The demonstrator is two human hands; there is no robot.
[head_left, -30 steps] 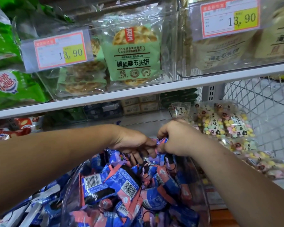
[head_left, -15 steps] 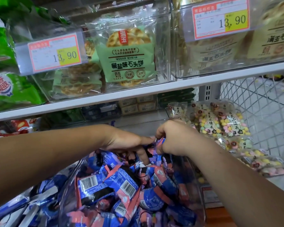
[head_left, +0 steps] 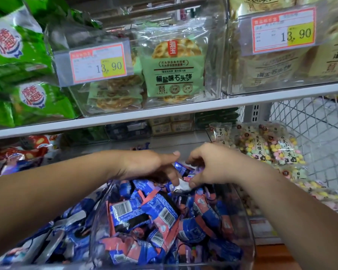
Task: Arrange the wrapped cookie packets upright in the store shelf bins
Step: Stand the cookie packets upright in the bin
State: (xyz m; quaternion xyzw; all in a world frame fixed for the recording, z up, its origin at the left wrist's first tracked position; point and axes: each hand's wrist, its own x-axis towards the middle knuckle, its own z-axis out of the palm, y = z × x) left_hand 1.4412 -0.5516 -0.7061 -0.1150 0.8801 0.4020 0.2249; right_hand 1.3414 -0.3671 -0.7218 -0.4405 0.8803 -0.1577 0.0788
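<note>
A packet (head_left: 180,186) with a white end sits at the back of the clear bin (head_left: 248,221), on top of a loose heap of blue-and-pink cookie packets (head_left: 144,215). The right hand (head_left: 213,166) pinches it with curled fingers. The left hand (head_left: 150,164) reaches down to it, but I cannot tell whether it grips. Pastel candy bags (head_left: 281,149) lie to the right, below the white shelf (head_left: 183,110).

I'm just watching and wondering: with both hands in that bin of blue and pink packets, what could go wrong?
The blue and pink packets lie heaped every way in the clear bin, so one stood upright may well topple over. The right hand pinches a packet, with the left hand touching it; a hard squeeze could crack the cookie inside.
</note>
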